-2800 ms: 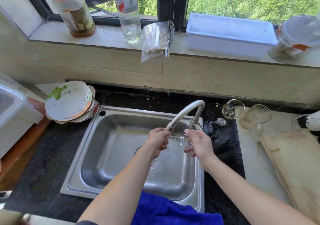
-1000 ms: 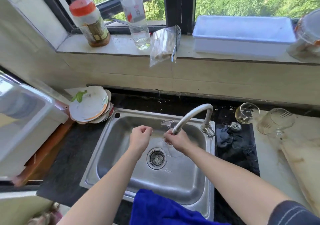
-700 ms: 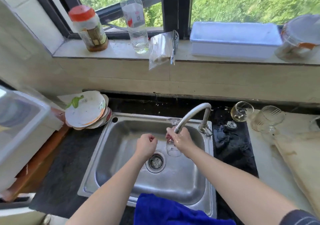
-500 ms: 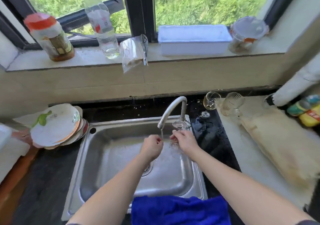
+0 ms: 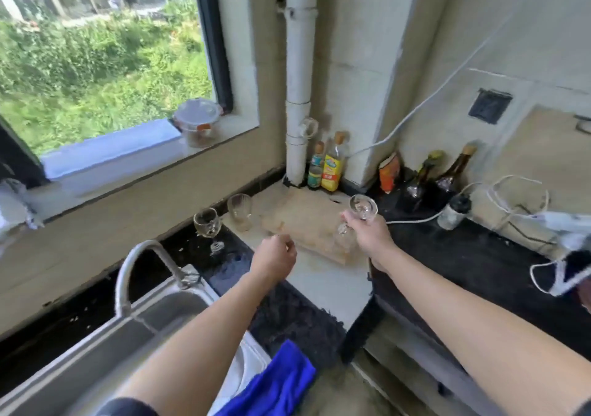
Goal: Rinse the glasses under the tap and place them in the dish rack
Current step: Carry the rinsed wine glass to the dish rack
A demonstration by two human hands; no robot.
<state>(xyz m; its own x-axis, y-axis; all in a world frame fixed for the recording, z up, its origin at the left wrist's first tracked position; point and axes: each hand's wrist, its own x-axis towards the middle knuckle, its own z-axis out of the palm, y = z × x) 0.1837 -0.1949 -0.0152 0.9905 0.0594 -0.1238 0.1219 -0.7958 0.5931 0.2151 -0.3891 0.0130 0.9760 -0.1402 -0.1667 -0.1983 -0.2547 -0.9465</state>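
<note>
At the far left a window (image 5: pixel 96 57) onto greenery is seen, with a lidded clear container (image 5: pixel 198 121) set on the right end of its sill (image 5: pixel 128 153). Below it, in the lower left corner, a steel sink (image 5: pixel 96 348) is shown, and a curved tap (image 5: pixel 137 265) is arched over its back edge. A blue cloth (image 5: pixel 275 383) is draped at the sink's near right corner. On the dark tabletop (image 5: pixel 463 255) just behind and to the right of the tap, a stemmed glass (image 5: pixel 207 223) is stood upright, and a ribbed tumbler (image 5: pixel 240 211) is placed just beside it on a pale slab (image 5: pixel 319 281).

The left hand (image 5: pixel 275 255) is held above that slab, near the front edge of a worn cutting board (image 5: pixel 307 223). Its fingers (image 5: pixel 284 243) are curled in toward the palm, and nothing is seen in them.

Behind the board a white pipe (image 5: pixel 299 79) is run down the wall, with two labelled bottles (image 5: pixel 327 166) stood at its foot.

A small stemmed glass (image 5: pixel 363 207) is gripped by the right hand (image 5: pixel 367 235), whose fingers are wrapped round its lower part. The bowl is shown above the hand, and the glass is held in the air over the right end of the cutting board, well apart from the tap. Further right, dark bottles (image 5: pixel 447 172) and a white cable (image 5: pixel 412 220) are seen on the tabletop.
</note>
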